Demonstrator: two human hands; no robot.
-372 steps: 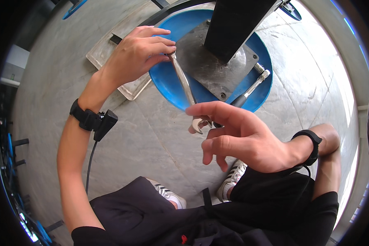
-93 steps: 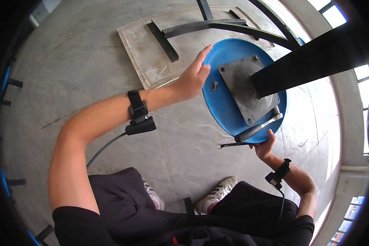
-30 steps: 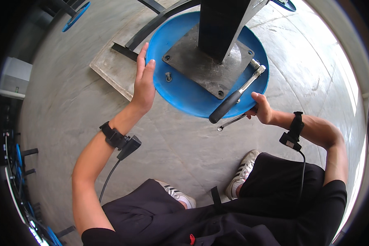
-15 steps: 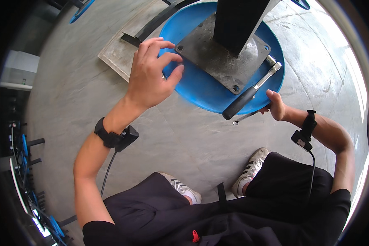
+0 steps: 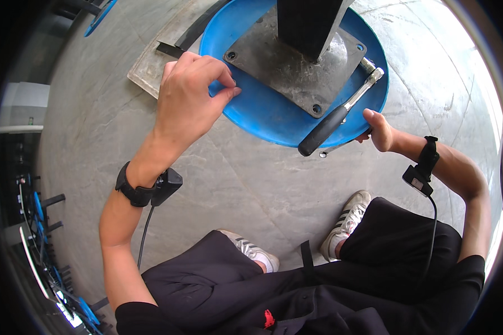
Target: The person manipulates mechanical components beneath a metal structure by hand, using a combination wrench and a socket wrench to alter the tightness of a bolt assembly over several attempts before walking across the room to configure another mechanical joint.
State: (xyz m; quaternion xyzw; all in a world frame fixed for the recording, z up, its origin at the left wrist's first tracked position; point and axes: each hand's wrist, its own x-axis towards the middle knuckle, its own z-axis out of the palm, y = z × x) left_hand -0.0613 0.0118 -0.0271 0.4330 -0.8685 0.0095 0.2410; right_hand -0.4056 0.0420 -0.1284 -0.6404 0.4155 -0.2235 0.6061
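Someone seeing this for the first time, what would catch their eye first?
Probably the bright blue disc at top centre, with a dark metal plate and black post on it. The black-handled ratchet across its near right side stands out too, then the left hand pinching a small metal piece over the disc's left side.

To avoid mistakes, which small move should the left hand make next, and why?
Probably the left hand should lift the small silver metal piece toward the nearest corner hole of the flat grey metal plate: its fingers seem to pinch it, no bolt head shows in that hole, and the right hand seems to hold a slim silver wrench.
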